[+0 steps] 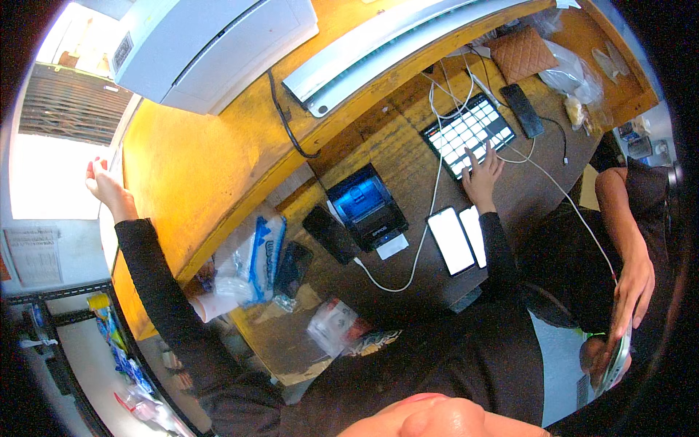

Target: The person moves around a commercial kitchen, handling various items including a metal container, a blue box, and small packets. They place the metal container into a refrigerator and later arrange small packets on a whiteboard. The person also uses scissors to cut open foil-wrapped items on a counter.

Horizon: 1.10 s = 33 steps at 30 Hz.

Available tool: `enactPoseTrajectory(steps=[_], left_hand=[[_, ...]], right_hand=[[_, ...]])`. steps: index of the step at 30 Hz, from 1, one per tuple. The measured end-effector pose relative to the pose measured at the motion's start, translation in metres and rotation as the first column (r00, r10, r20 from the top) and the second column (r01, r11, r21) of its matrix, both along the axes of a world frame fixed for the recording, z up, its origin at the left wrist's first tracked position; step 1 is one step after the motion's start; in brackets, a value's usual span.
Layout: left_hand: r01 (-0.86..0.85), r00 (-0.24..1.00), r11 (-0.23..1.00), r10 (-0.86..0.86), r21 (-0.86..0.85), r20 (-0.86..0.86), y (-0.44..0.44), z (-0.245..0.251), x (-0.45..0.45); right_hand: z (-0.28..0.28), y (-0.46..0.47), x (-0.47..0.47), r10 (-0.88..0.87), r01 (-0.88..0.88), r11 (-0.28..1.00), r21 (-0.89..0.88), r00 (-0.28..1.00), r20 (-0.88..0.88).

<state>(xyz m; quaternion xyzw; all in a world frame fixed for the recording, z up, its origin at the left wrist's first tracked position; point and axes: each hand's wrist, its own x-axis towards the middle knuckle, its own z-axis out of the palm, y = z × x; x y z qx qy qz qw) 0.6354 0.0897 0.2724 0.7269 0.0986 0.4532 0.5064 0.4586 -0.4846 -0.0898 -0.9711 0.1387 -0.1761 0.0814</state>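
My right hand (483, 177) has its fingers spread over the lower part of a tablet (468, 134) showing a grid of bright tiles. My left hand (108, 188), in a black sleeve, is raised beyond the left end of the yellow wooden counter, fingers curled; whether it holds anything cannot be told. A smartphone with a white lit screen (451, 241) lies below the tablet, beside a second lit phone (474, 235) partly covered by my right sleeve. Left of them stand a black receipt printer (368, 207) with a paper slip (392, 247) and a dark phone (330, 234).
At the right, another person's hand (633, 289) is at a cabled phone (617, 360). White cables (437, 180) cross the desk. A white machine (218, 54) stands on the upper counter (180, 153). Plastic packets (262, 257), a quilted brown pouch (523, 54) and a dark phone (522, 111) lie around.
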Motion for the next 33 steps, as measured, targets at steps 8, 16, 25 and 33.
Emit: enactPoseTrajectory(steps=[8, 16, 25, 33], left_hand=[[0.006, 1.000, 1.000, -0.006, -0.026, 0.021, 0.004, 0.001, 0.003], [0.018, 1.000, 1.000, -0.018, -0.020, 0.021, 0.004, 0.001, 0.004], [0.000, 1.000, 1.000, 0.000, -0.003, -0.007, 0.002, 0.000, 0.003], [0.010, 1.000, 1.000, -0.010, -0.007, -0.022, 0.000, 0.001, 0.001]], right_hand=[[0.004, 0.001, 0.003, -0.093, 0.092, 0.996, -0.018, 0.989, -0.113], [-0.008, -0.023, -0.018, -0.232, 0.225, 0.967, 0.121, 0.971, 0.049], [0.002, -0.025, -0.030, -0.227, 0.193, 0.944, 0.268, 0.968, 0.102], [-0.001, -0.028, -0.029, -0.209, 0.183, 0.967, 0.178, 0.969, 0.135]])
